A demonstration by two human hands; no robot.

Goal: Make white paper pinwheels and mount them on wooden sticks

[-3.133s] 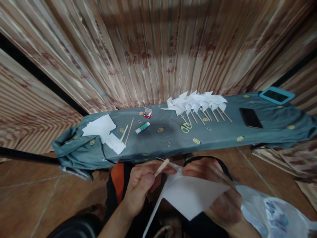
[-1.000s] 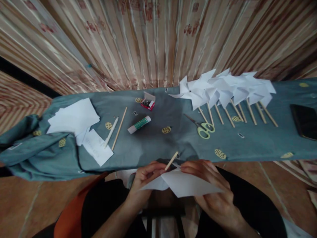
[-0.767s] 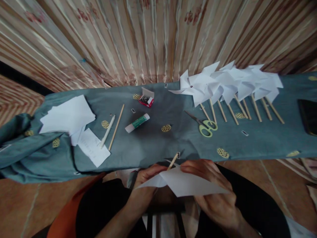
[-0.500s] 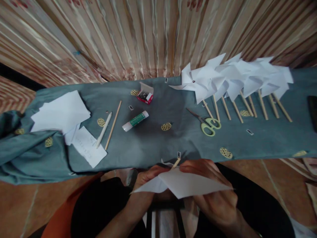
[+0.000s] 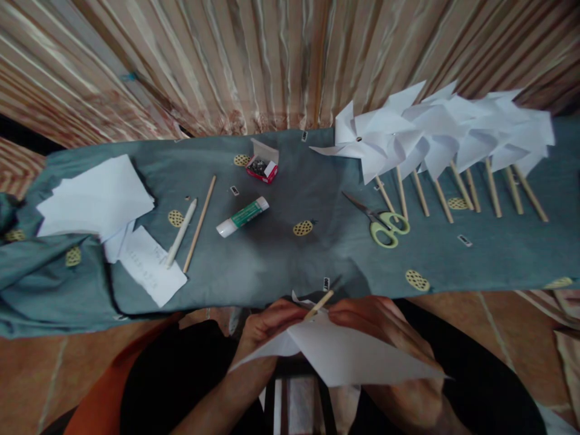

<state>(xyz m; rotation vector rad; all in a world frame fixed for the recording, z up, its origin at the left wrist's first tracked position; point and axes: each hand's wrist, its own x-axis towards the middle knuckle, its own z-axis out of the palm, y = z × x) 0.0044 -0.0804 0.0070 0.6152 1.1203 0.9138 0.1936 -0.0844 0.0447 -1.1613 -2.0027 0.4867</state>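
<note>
One pinwheel, apparently part-made, is pinched by left hand and right hand just off the table's near edge; assembled row, far edge, right; sheets, loose stick, left end, seemingly unused.

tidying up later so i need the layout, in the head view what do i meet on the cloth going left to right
Stack of white paper → white pointed stick → thin wooden stick → white-and-green glue stick → row of white paper pinwheels
</note>
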